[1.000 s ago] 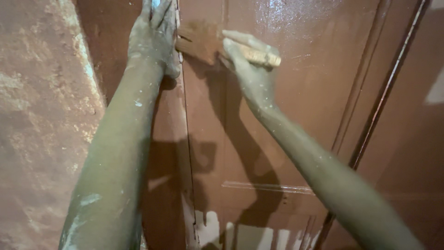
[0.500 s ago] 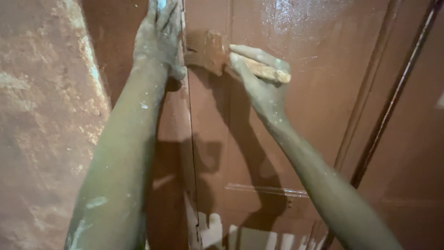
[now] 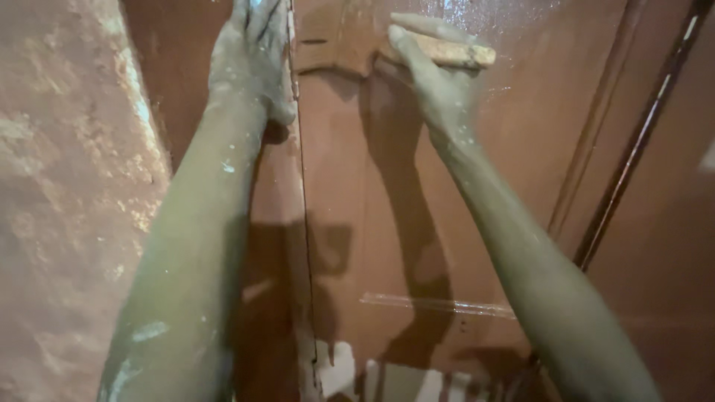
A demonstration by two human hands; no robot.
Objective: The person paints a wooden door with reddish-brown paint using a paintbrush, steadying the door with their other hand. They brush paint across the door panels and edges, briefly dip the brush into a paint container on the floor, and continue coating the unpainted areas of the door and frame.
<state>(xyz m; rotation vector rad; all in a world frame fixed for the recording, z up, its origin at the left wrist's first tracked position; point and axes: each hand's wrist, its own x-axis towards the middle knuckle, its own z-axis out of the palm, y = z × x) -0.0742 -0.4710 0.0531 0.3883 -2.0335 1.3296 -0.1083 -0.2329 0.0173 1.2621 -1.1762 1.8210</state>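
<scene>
Gripping: the right hand [image 3: 439,82] is curled tight around the wooden handle of a paintbrush [image 3: 447,50], thumb on top, fingers wrapped underneath.
Brush position: high on the brown door [image 3: 447,223], close to the top edge of the view; the handle points right, and the bristle end lies left of the hand against the wet paint, blurred into it so its outline is hard to tell.
Left hand: the left hand [image 3: 252,59] lies flat with its fingers stretched upward, pressed on the door's edge [image 3: 296,112] beside the narrow vertical gap; it holds nothing, and the fingertips run out of view at the top.
Arms: both forearms reach upward from below, flecked with pale paint spots, the left one most of all near the elbow.
Door surface: glossy and reddish brown, with a wet shine near the brush and the shadows of both arms falling across its panel.
Left side: a rough, mottled brown wall [image 3: 67,223] stands beside the left arm.
Right side: a dark door frame [image 3: 633,149] runs at a slant down the view.
Bottom: pale unpainted patches [image 3: 335,368] show low on the door, between the arms.
</scene>
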